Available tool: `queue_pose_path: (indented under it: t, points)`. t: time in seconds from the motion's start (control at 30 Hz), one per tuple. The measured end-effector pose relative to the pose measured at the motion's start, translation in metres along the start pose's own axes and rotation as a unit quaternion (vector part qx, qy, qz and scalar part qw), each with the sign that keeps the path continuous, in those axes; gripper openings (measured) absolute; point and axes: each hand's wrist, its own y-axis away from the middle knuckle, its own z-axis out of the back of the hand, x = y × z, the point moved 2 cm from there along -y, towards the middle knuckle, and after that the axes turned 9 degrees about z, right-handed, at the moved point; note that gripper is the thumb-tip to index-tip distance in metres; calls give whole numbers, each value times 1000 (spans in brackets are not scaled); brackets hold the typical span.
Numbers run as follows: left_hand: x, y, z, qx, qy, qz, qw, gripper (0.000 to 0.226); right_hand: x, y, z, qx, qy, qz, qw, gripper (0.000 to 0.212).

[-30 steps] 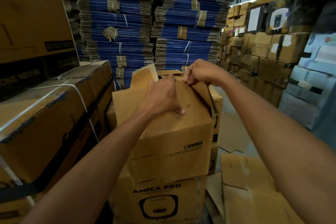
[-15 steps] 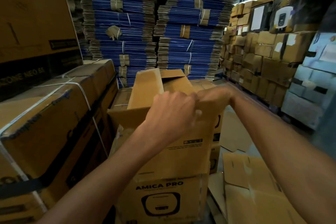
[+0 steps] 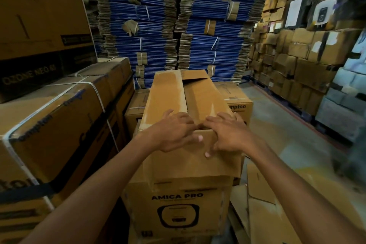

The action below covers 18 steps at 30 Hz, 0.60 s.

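Observation:
A plain brown cardboard box (image 3: 178, 95) lies long-ways on top of a printed "AMICA PRO" carton (image 3: 176, 204). Its two long top flaps are folded down, meeting along a middle seam; the far end flap still stands slightly raised. My left hand (image 3: 174, 132) presses on the left flap at the near end, fingers spread over the top, thumb on the near face. My right hand (image 3: 227, 132) presses on the right flap beside it, fingers spread, thumb down the near face. The two hands almost touch at the seam.
Strapped brown cartons (image 3: 59, 117) stack close on the left. Tall bundles of flattened blue cardboard (image 3: 158, 25) rise behind. Stacked brown boxes (image 3: 297, 55) line the right wall. Flat cardboard sheets (image 3: 263, 204) lie on the floor at lower right, with concrete floor (image 3: 287, 128) beyond.
The box has been tipped from standing tilted to lying flat on the carton. Both hands folded the top flaps down and moved to the near end, pressing there.

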Motion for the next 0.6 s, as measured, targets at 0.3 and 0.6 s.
queue_pose_path:
  t: [0.3,0.6]
  points:
    - [33,21,63,-346,-42,201,915,28,-11,3,-5,-70,7,-3,998,78]
    - [105,52,17,-30,-54,295,953,63,-19,2,-18,-112,32,21,993,78]
